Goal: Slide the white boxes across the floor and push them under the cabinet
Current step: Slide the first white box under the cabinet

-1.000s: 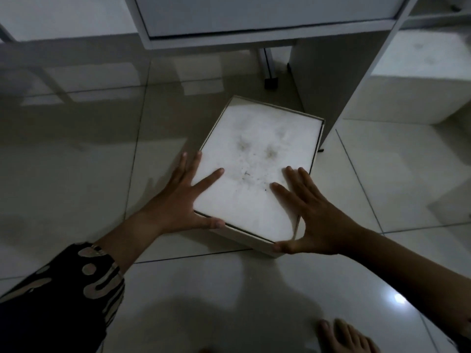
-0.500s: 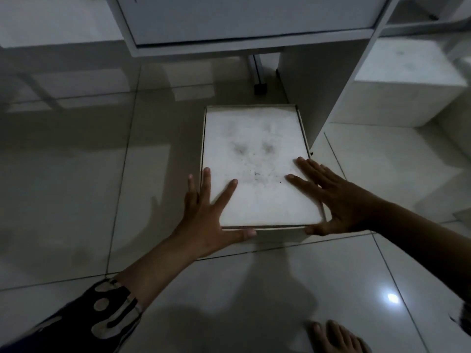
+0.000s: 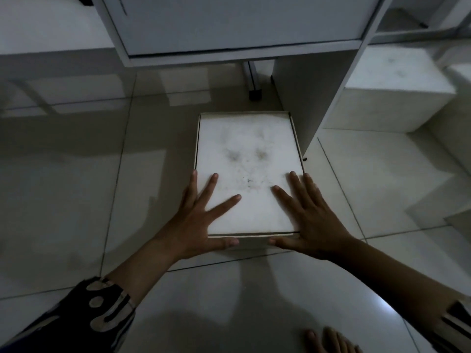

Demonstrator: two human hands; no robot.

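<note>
White, smudged box (image 3: 246,171) lies flat on the tiled floor (image 3: 76,200), its far end just in front of the cabinet (image 3: 239,24) and beside the cabinet's side panel (image 3: 313,87). Left hand (image 3: 197,222) and right hand (image 3: 314,220) press its near corners, fingers spread flat, thumbs against the near edge.

Head view looks steeply down, close above the floor (image 3: 76,200).

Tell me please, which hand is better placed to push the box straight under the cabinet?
Neither alone, probably. Left hand and right hand lie flat on the white box's near corners, thumbs on its near edge. The cabinet panel is close on the right, so steer from the right hand.
</note>
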